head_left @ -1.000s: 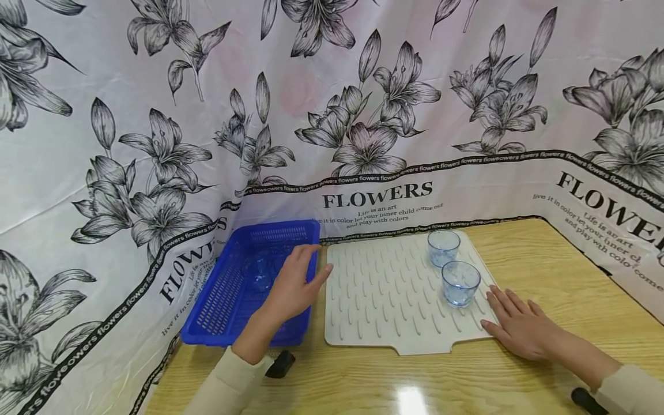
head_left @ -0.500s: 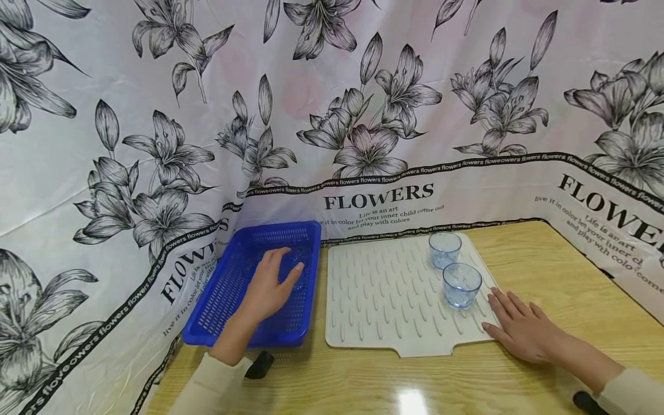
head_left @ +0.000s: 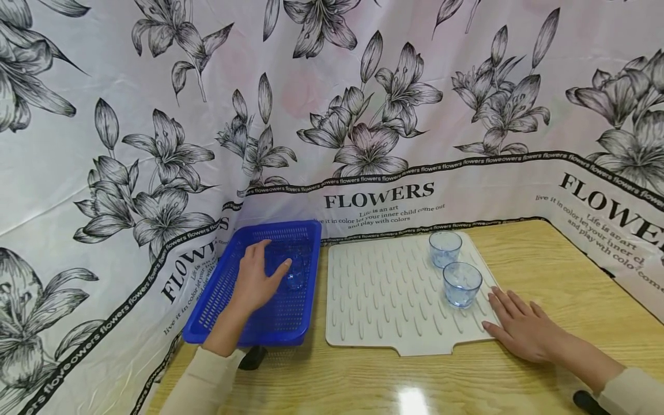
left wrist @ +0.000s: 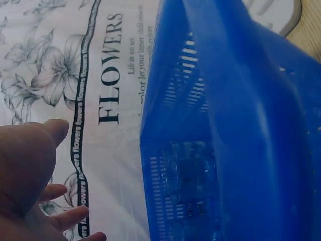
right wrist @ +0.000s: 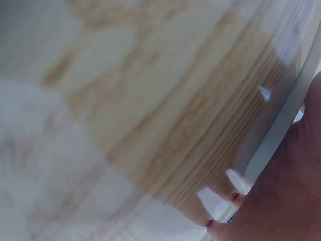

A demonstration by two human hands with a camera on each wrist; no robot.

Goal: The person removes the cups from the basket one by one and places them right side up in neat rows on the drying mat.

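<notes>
- Clear glasses (left wrist: 189,173) are left in the blue basket (head_left: 280,336); at least two are seen, but an exact count cannot be made.
- Above them the left hand (head_left: 254,281) is held with thumb and fingers spread; nothing is gripped.
- On the white mat (head_left: 384,294), a front glass (head_left: 461,286) and a rear glass (head_left: 445,251) are already stood upright near the right edge, so the work is judged partly done.
- The mat's right edge is touched by the right hand (head_left: 526,328), laid flat, nothing grasped.
</notes>
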